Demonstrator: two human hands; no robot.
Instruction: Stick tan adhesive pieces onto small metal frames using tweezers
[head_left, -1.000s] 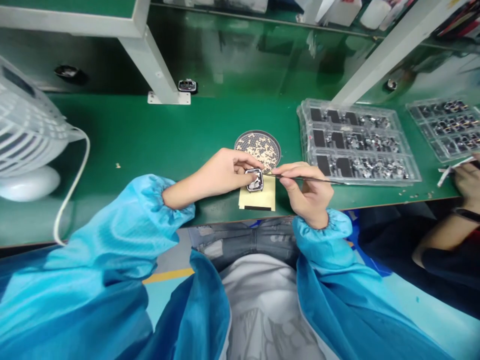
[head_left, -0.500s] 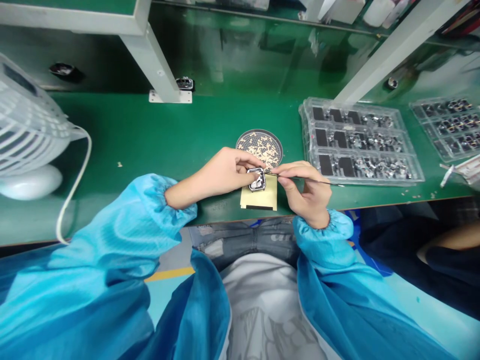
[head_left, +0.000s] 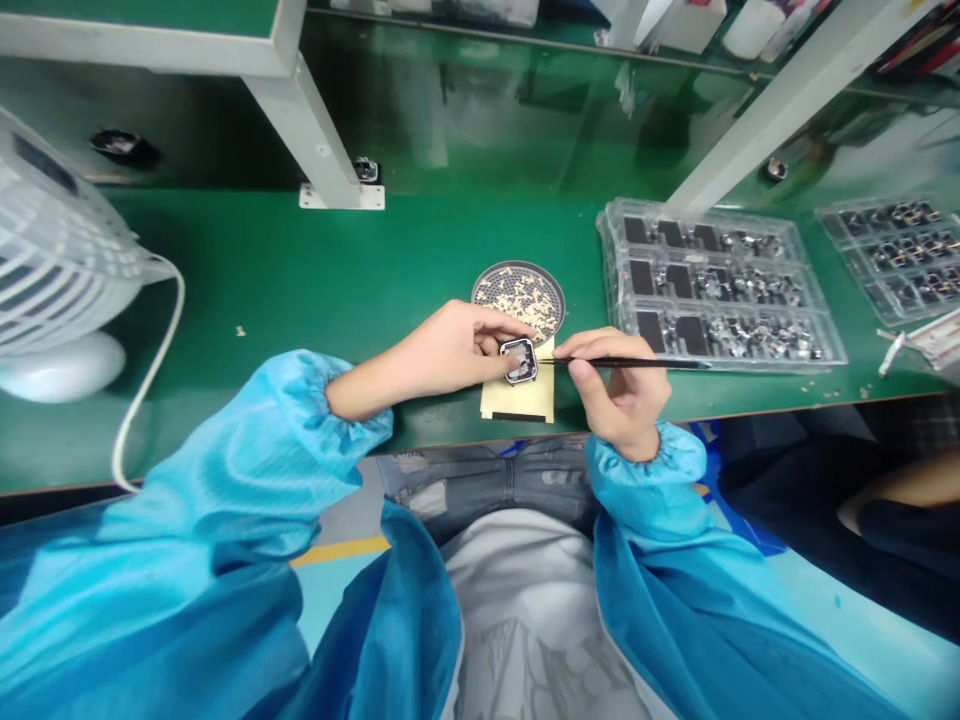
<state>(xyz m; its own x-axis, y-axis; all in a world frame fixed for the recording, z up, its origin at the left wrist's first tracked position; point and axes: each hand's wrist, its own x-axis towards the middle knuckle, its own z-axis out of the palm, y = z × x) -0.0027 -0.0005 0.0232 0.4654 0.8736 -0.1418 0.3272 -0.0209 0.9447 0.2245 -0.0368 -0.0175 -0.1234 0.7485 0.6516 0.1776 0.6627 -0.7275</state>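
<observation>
My left hand (head_left: 472, 345) grips a small squarish watch case (head_left: 520, 362) with a bright rim and parts inside, its thumb on the near left side. Between the thumb and fingers of my right hand (head_left: 619, 390) is a pair of dark tweezers (head_left: 637, 362), pointing left. The tips end just right of the case; whether they hold anything is too small to tell. Under the case lies a yellow pad (head_left: 517, 402) with a black strip along its near edge. Just beyond it, a round perforated dish (head_left: 517, 268) holds many small cream-coloured pieces.
Stacked clear trays (head_left: 832, 340) with dark screens and small parts stand to the right, with another parts tray (head_left: 862, 250) farther right. A white fan (head_left: 60, 240) and its cable occupy the left. Shelf posts (head_left: 322, 150) rise behind. Another person's arm (head_left: 907, 490) is at right.
The tweezers have drawn back to the right from the case and turned, now showing their dark broad side. My left hand has shifted the watch case slightly right and tilted it.
</observation>
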